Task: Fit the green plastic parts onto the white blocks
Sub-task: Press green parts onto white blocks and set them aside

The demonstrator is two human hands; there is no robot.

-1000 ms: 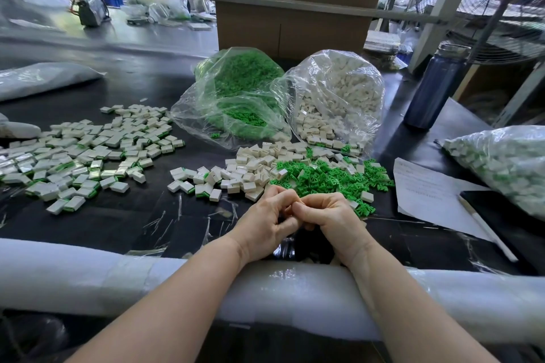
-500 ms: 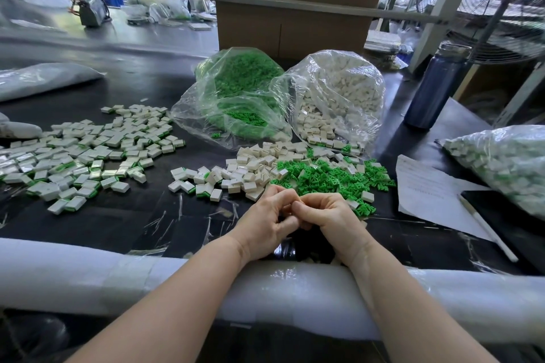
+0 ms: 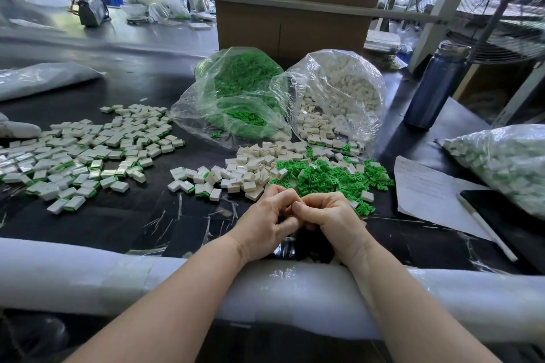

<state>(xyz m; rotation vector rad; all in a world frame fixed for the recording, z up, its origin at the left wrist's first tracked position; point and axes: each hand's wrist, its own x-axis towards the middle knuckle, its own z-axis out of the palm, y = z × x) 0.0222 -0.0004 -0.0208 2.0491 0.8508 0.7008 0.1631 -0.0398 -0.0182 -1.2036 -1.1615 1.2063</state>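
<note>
My left hand (image 3: 267,222) and my right hand (image 3: 330,219) meet fingertip to fingertip just above the table's near edge. Their fingers are curled tightly around something small that stays hidden between them. Just beyond the hands lies a loose heap of green plastic parts (image 3: 327,178), with a heap of bare white blocks (image 3: 250,166) to its left. A wide spread of white blocks with green parts fitted (image 3: 79,156) covers the left of the table. Two open clear bags stand behind: one of green parts (image 3: 239,97), one of white blocks (image 3: 336,97).
White foam padding (image 3: 88,274) runs along the table's near edge under my forearms. A sheet of paper (image 3: 427,194) and a pen (image 3: 486,233) lie at the right. Beside them rest a filled bag (image 3: 507,162) and a blue bottle (image 3: 436,88). Cardboard boxes (image 3: 295,23) stand behind.
</note>
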